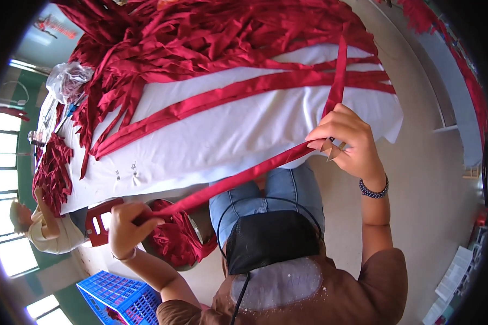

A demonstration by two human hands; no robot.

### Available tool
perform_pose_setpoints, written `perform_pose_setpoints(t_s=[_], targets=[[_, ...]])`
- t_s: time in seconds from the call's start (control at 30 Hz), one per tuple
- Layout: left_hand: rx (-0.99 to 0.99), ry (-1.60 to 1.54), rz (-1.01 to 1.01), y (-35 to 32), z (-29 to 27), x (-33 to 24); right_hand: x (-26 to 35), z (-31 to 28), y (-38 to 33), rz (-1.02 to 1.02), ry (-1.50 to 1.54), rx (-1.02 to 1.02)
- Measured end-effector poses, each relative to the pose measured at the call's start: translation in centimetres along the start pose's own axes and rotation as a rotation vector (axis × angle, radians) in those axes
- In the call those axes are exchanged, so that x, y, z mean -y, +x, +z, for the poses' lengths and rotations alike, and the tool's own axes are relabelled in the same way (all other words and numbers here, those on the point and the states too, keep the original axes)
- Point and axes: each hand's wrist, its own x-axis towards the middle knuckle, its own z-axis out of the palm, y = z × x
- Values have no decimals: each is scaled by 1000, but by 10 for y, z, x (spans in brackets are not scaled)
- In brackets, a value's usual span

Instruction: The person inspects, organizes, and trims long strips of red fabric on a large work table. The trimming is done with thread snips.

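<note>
Red strip (238,181), white tablecloth (228,135), blue crate (122,298).

From my remote seat I see a long table (238,135) covered with a white cloth (211,146), its edges bowed by the lens. A big heap of dark red fabric strips (200,32) lies over its far part, and several long red strips (244,89) trail out of it across the bare white cloth toward the near edge. At the table's left end sits a crumpled clear plastic bag (68,80), with another clump of red strips (53,168) hanging over the edge below it. On the floor (417,162) beside the table stand a blue plastic crate (122,298) and a round basin (192,230) filled with red fabric.
</note>
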Motion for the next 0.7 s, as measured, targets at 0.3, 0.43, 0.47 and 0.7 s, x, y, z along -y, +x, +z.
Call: perform_pose_setpoints(t_s=[0.3,0.43,0.47,0.7], targets=[[-109,-283,-58,-20,95,41,-10,34,-8,84,131,-100],[-235,-400,17,-19,113,47,-12,41,-6,126,161,-91],[-208,-381,37,-18,116,42,-13,44,-8,141,130,-95],[69,-516,109,-2,110,23,-17,47,-9,105,15,-161]])
